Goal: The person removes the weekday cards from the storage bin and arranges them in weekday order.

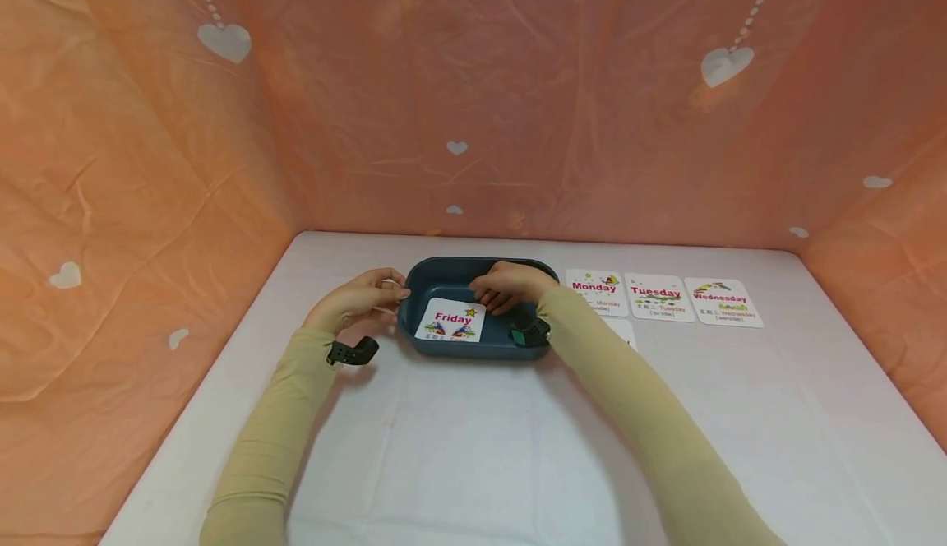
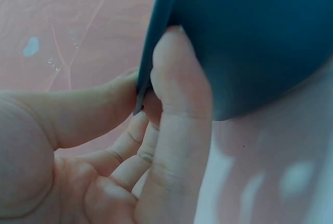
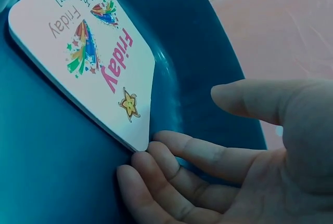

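My left hand (image 1: 362,298) pinches the left rim of a dark blue tray (image 1: 451,350), thumb on one side and a finger on the other, as the left wrist view shows. A white "Friday" card (image 1: 451,321) lies in the tray's left half, its edge in the right wrist view as thick as a small stack (image 3: 112,63). My right hand (image 1: 514,283) reaches into the tray's right half. Its loosely bent fingertips (image 3: 143,159) are right at the card's corner by the yellow star, while its thumb (image 3: 234,96) stands apart from them.
Right of the tray, the "Monday" (image 1: 595,291), "Tuesday" (image 1: 660,298) and "Wednesday" (image 1: 722,303) cards lie in a row on the white table (image 1: 459,455). Another card (image 1: 624,330) below Monday is mostly hidden by my right sleeve. An orange curtain (image 1: 518,118) with hearts encloses the table's back and sides.
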Demonstrator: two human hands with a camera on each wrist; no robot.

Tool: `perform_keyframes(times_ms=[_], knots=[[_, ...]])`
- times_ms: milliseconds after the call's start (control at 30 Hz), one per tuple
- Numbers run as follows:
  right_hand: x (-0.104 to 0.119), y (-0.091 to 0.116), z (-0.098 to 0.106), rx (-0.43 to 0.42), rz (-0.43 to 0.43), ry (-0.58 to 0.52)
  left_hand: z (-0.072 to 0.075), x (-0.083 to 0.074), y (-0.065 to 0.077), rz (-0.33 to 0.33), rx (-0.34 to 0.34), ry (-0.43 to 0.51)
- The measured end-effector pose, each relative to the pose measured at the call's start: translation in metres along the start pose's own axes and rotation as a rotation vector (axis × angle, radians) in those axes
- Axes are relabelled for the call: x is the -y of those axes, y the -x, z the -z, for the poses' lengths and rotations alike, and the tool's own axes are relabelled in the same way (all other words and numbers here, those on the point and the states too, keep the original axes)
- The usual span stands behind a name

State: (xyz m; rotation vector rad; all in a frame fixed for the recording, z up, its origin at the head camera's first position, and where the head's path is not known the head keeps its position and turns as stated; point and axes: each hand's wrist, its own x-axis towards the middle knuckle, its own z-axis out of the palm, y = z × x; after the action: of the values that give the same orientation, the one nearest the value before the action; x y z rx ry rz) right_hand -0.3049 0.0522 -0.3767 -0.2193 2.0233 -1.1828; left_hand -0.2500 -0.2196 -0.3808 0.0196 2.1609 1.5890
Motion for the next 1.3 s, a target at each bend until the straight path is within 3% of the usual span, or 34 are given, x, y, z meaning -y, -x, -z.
perform_keyframes(times_ms=[400,800,1300], knots=[[0.0004,0.0022,-0.0015,-0.022,0.023,0.043,0.0000,-0.0012,0.0005,0.000,0.018,0.008],[0.0002,0.0023,-0.0016,-0.011,0.073,0.074,0.0003,-0.0006,0.0035,-0.041,0.041,0.013],[0.0049,0.0053,0.0002,-0.140,0.106,0.071,0.0020,0.0039,-0.0011,-0.028,0.028,0.039]])
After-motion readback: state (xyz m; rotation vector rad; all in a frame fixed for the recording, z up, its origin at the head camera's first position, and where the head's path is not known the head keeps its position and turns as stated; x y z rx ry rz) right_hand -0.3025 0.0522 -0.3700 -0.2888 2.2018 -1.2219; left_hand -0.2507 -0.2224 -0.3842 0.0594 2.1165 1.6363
